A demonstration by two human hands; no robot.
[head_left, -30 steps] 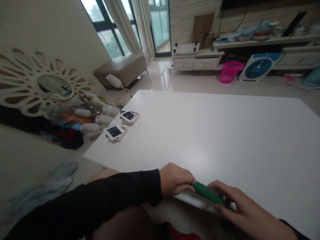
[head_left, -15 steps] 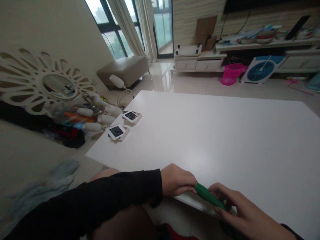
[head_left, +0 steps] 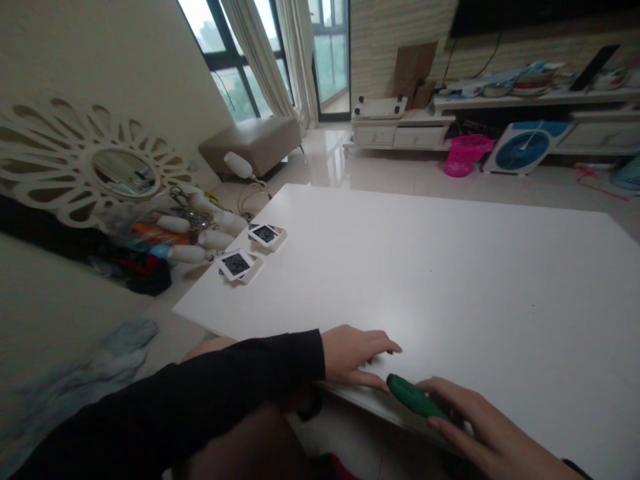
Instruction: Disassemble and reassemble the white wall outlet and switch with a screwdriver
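Note:
A long, rounded green object with a dark tip [head_left: 411, 395] slants over the near edge of the white table; its exact kind is unclear. My right hand [head_left: 473, 417] grips its lower right end between thumb and fingers, which hide that end. Just left of the dark tip, my left hand [head_left: 357, 353] is open over the table edge. Its thumb and fingers are apart and nothing is between them. The thumb tip is very near the green object; whether they touch I cannot tell.
On the white table [head_left: 440, 233], two small white boxes with dark panels, a nearer one [head_left: 240, 265] and a farther one [head_left: 268, 235], lie at the left edge. Beyond it stand a grey bench [head_left: 255, 143], a pink basket [head_left: 466, 155] and a blue-white fan [head_left: 525, 148].
My left hand has let go of the green object's end, and its fingers have spread. The dark tip now shows. My right hand still holds the other end.

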